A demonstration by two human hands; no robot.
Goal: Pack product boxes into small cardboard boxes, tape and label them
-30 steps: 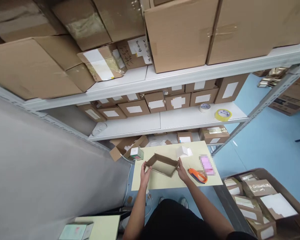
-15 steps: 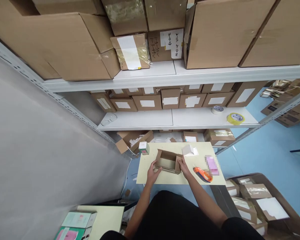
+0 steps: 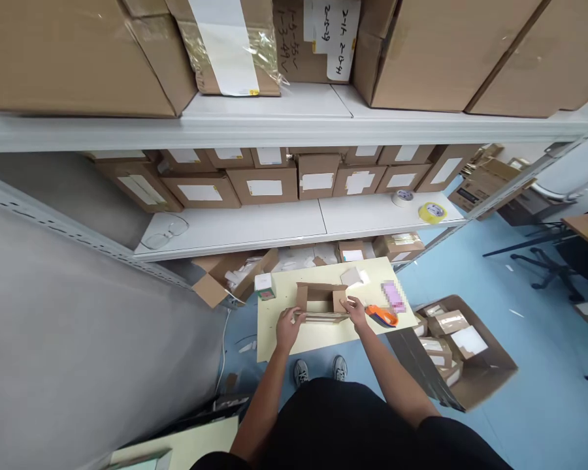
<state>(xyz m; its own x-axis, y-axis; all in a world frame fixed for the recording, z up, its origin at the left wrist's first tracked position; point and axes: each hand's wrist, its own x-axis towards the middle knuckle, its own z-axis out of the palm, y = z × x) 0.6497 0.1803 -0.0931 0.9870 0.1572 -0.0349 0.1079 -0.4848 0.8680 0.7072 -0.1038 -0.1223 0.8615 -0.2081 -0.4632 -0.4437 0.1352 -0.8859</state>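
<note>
A small open cardboard box (image 3: 322, 318) is held between my two hands over the pale yellow table (image 3: 284, 343). My left hand (image 3: 288, 328) grips its left near corner, fingers closed on the wall. At the right end, my right hand (image 3: 355, 311) has its thumb and fingers on the side panel. Through the box's open middle the pale tabletop colour shows. To the left stands a small white and green box (image 3: 264, 286). An orange and blue tape dispenser (image 3: 382, 316) lies just right of my right hand, with a pixelated pink item (image 3: 394, 296) beyond it.
A folded white piece (image 3: 353, 277) lies at the table's back edge. Behind rises a shelf (image 3: 255, 228) with cartons, glasses (image 3: 165, 232) and tape rolls (image 3: 432, 213). A large carton (image 3: 490, 385) of packed boxes stands right; an open carton (image 3: 215, 281) sits left.
The camera view has shifted, bringing my shoes and more floor into sight. The cardboard box has turned to lie squarer to me, still in both hands.
</note>
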